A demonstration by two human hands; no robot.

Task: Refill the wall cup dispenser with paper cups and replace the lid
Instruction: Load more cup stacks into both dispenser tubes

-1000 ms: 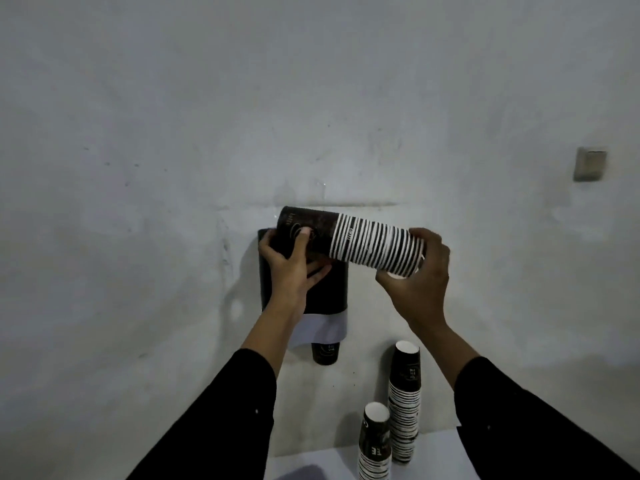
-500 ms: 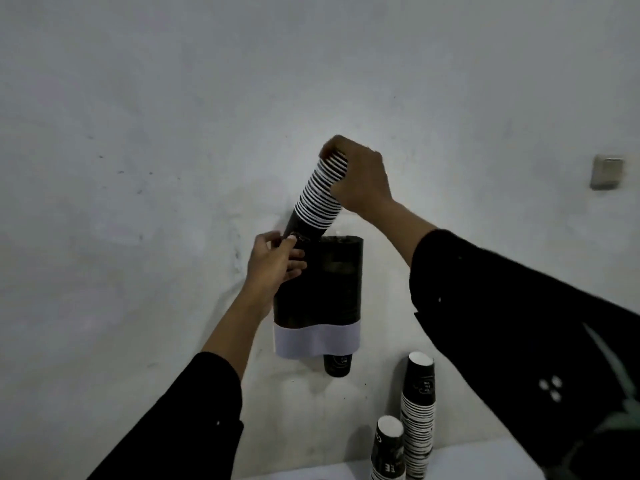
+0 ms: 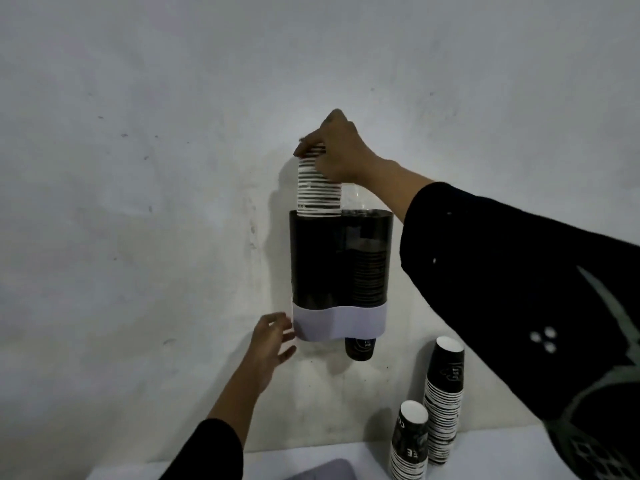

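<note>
Nearest the camera, at the bottom edge, a pale grey flat piece (image 3: 320,471) lies on the white table (image 3: 485,455); whether it is the dispenser's lid cannot be told. To its right on the table stand two upside-down stacks of paper cups: a short stack (image 3: 410,441) nearer, and a tall stack (image 3: 445,400) just behind it and close to the wall.

Farther in, the left hand (image 3: 272,344) reaches up from a black sleeve (image 3: 207,452), fingers spread and loosely curved, holding nothing. Its fingertips are at the lower left corner of the wall cup dispenser (image 3: 341,261), touching or just short of the white band (image 3: 339,322) that wraps the bottom of it. One dark cup (image 3: 360,348) pokes out below the band on the right side.

The dispenser is a dark, see-through, two-column housing fixed to the grey wall (image 3: 138,168). Its right column shows a stack of cups inside.

Higher and farthest, the right hand (image 3: 334,150) comes across from the right in a black patterned sleeve (image 3: 519,289). Its fingers pinch the top of a striped cup stack (image 3: 318,188), gripping it from above. That stack stands upright in the left column, its lower part sunk into the open top and its upper part still above the rim.
</note>
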